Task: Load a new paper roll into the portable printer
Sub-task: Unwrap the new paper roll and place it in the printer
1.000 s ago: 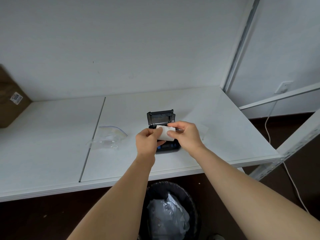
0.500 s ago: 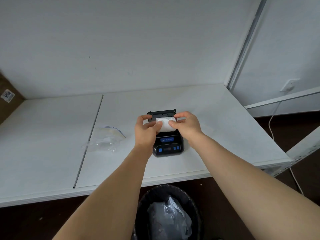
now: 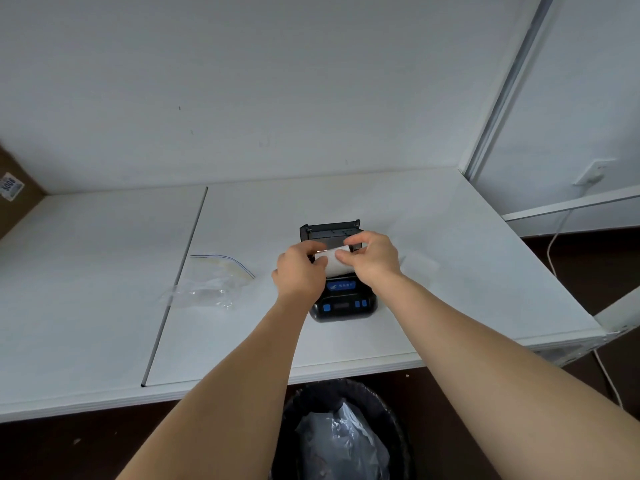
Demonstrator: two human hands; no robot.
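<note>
A small black portable printer [image 3: 343, 303] with blue buttons stands on the white shelf [image 3: 450, 271], its lid [image 3: 330, 228] tilted up at the back. A white paper roll [image 3: 335, 265] is held over the printer's open paper bay. My left hand [image 3: 299, 270] pinches the roll's left end and my right hand [image 3: 372, 259] pinches its right end. The bay under the roll is hidden by my fingers.
A clear zip bag [image 3: 211, 282] lies on the shelf left of the printer. A brown cardboard box [image 3: 14, 192] sits at the far left. A black bin [image 3: 346, 434] with a plastic liner stands below the shelf edge. A white cable [image 3: 554, 244] hangs at the right.
Both hands carried the roll away from me, from above the printer's front panel to over the open bay by the lid. The front panel with its blue buttons now shows.
</note>
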